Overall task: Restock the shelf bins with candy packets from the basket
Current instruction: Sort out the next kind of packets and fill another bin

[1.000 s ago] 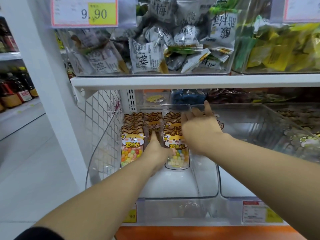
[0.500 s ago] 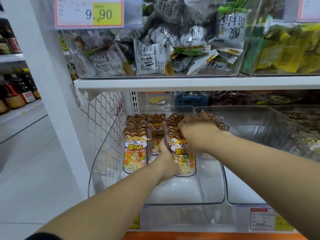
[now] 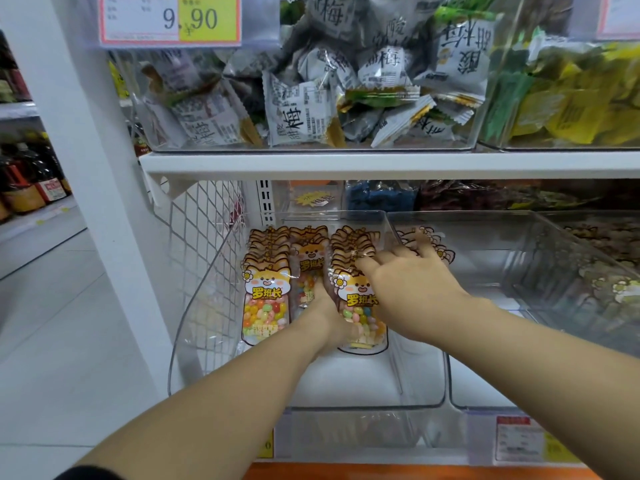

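A clear shelf bin (image 3: pixel 349 379) on the lower shelf holds three rows of upright candy packets printed with a cartoon fox: a left row (image 3: pixel 265 299), a middle row (image 3: pixel 310 261) and a right row (image 3: pixel 353 251). My left hand (image 3: pixel 323 318) reaches into the bin between the middle and right rows. Its fingers are hidden behind the front packet of the right row (image 3: pixel 362 308). My right hand (image 3: pixel 410 289) lies on the tops of the right row with its fingers spread, and some fingertips reach over the bin's right wall.
A second clear bin (image 3: pixel 519 244) stands directly to the right with a few packets at its back. A wire mesh panel (image 3: pixel 207 251) and a white upright (image 3: pixel 90 174) close off the left. The shelf board (image 3: pixel 381 164) overhead carries bins of wrapped sweets (image 3: pixel 311 109).
My right hand has slid a little to the right along the tops of the right row. My left hand stays low between the rows. The view has shifted slightly downward.
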`<state>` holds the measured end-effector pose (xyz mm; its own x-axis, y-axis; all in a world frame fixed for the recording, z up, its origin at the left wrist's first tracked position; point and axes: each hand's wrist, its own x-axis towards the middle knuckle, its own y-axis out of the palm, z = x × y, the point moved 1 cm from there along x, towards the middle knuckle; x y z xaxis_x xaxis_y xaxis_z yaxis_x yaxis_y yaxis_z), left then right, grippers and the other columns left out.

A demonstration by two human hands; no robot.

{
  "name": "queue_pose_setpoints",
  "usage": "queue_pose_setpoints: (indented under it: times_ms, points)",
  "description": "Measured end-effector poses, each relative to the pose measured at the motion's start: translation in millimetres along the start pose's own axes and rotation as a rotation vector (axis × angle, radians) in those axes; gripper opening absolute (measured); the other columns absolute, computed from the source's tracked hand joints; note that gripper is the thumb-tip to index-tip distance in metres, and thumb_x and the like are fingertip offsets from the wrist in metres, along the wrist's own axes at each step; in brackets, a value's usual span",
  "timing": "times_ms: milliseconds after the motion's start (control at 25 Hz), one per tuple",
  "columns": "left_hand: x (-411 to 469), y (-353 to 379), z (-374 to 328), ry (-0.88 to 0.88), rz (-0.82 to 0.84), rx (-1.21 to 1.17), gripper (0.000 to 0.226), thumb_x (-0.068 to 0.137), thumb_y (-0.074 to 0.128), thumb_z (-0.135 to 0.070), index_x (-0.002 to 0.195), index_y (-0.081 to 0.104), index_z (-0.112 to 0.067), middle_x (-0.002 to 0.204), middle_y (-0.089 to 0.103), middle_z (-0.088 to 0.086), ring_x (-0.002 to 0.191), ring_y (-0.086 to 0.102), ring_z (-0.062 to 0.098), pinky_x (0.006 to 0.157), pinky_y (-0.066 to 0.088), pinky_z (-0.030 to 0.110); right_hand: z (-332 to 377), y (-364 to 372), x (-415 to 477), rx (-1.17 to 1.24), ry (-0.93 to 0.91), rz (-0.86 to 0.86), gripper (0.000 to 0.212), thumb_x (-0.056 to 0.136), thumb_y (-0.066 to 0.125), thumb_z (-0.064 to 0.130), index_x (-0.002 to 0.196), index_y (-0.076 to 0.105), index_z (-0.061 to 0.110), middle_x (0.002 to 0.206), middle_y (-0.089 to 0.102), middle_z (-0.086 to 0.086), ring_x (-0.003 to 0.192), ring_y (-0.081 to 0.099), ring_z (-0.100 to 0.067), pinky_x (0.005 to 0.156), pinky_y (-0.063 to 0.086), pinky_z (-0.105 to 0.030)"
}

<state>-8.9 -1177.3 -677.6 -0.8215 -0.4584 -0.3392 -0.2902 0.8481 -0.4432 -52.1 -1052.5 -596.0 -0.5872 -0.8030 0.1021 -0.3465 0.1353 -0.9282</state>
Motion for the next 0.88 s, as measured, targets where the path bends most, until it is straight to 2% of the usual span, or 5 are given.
queue_pose_setpoints:
  times_ms: [160, 480, 680, 800, 880]
  points:
    - [-5.6, -4.3, -1.6, -0.017, -0.019, 0.033, 0.112, 0.083, 0.08, -0.01, 0.159, -0.002, -0.02, 0.146, 0.048, 0.004, 0.133, 0.046, 0.025, 0.111, 0.038, 0.034, 0.1, 0.7, 0.5, 0.022, 0.007, -0.002, 0.062, 0.088, 0.064, 0.03, 0.144, 0.038, 0.023, 0.144, 0.049, -0.004, 0.137, 0.04, -0.027, 0.119, 0.012, -0.059]
    - [-41.9, -15.2, -13.6, 0.011, -0.066, 0.175, 0.11, 0.09, 0.073, -0.022, 0.159, -0.012, -0.017, 0.161, 0.028, 0.006, 0.141, 0.038, 0.029, 0.11, 0.037, 0.033, 0.4, -4.8, -21.7, 0.073, -0.004, -0.049, 0.048, 0.093, 0.06, 0.032, 0.139, 0.047, 0.024, 0.143, 0.048, -0.003, 0.136, 0.039, -0.025, 0.118, 0.016, -0.056]
    - [-120.3, -11.9, -15.8, 0.311, -0.177, 0.232, 0.079, 0.094, 0.066, -0.022, 0.156, 0.018, -0.024, 0.143, 0.046, -0.007, 0.125, 0.052, 0.017, 0.093, 0.044, 0.024, -0.3, -30.4, -80.5, 0.278, 0.009, -0.127, 0.039, 0.092, 0.055, 0.04, 0.129, 0.053, 0.03, 0.128, 0.059, 0.003, 0.122, 0.051, -0.023, 0.106, 0.038, -0.041]
    - [-169.9, 3.2, 0.5, 0.405, -0.139, 0.049, 0.06, 0.095, 0.066, -0.02, 0.146, 0.037, -0.033, 0.141, 0.052, -0.012, 0.125, 0.053, 0.01, 0.107, 0.044, 0.033, 1.7, -29.9, -135.6, 0.478, 0.056, -0.143, 0.04, 0.092, 0.056, 0.043, 0.131, 0.054, 0.035, 0.13, 0.058, 0.012, 0.122, 0.054, -0.017, 0.097, 0.046, -0.035]
    - [-201.9, 17.9, 18.9, 0.434, -0.127, -0.061, 0.044, 0.096, 0.063, -0.015, 0.128, 0.047, -0.042, 0.132, 0.06, -0.013, 0.115, 0.059, 0.003, 0.103, 0.047, 0.029, 9.1, -20.5, -174.0, 0.61, 0.114, -0.116, 0.039, 0.092, 0.058, 0.043, 0.131, 0.056, 0.038, 0.134, 0.055, 0.018, 0.125, 0.051, -0.011, 0.098, 0.046, -0.032]
